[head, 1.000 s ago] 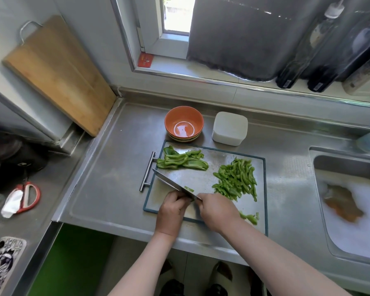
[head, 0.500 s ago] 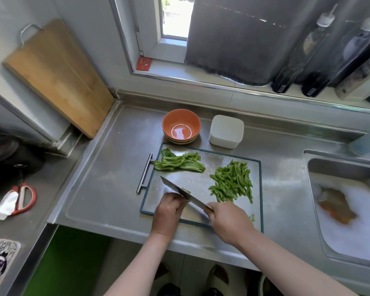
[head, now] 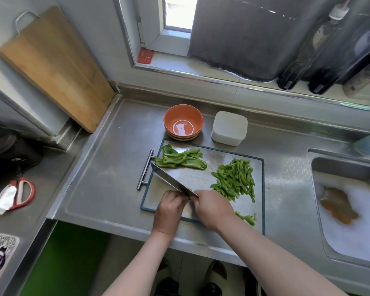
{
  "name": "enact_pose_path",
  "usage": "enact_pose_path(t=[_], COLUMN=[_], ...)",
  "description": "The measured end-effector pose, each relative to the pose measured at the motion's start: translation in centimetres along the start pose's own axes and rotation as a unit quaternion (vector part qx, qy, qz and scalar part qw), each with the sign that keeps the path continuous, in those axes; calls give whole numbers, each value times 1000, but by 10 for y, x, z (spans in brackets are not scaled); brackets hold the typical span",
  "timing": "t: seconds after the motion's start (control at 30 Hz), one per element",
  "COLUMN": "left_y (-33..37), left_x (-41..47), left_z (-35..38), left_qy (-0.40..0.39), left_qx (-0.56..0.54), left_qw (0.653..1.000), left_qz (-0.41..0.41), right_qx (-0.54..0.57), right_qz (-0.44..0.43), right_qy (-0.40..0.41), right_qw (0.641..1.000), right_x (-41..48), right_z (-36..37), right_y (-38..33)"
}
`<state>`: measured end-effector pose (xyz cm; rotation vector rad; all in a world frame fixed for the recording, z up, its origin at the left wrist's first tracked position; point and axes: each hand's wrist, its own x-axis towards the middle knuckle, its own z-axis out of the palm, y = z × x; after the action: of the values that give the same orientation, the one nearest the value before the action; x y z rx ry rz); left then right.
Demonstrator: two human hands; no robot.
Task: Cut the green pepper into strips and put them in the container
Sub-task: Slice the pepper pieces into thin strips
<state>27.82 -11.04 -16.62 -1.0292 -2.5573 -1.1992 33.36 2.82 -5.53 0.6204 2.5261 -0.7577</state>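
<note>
1. The broad steel kitchen knife (head: 171,180), clamped in the right hand (head: 214,208), has been swung until its tip nearly touches the uncut flat green pepper pieces (head: 179,160).
2. The left hand (head: 169,210) is curled beside the blade; any hold cannot be told.
3. The cut green pepper strips (head: 235,180) lie piled on the steel cutting board (head: 212,159); more slicing is judged due.

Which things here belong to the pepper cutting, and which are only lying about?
For the job: knife, held by the right hand; uncut pepper pieces; cut strips; steel cutting board; white container.
Lying about: wooden board; scissors; orange bowl; bottles on the sill.
</note>
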Motion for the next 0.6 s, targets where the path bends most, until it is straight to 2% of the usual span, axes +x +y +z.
enact_pose_path(t=[0.23, 0.6], left_y=[-3, -4], left_x=[1, 1], left_z=[1, 4], left_qy=[-6, 5], left_qx=[-9, -7], left_qw=[1000, 1000], left_qz=[-19, -5], right_qx=[17, 8], right_qz=[-8, 17], right_qy=[16, 18], right_qw=[1000, 1000], right_x=[-17, -39], right_z=[-10, -3], right_y=[5, 24])
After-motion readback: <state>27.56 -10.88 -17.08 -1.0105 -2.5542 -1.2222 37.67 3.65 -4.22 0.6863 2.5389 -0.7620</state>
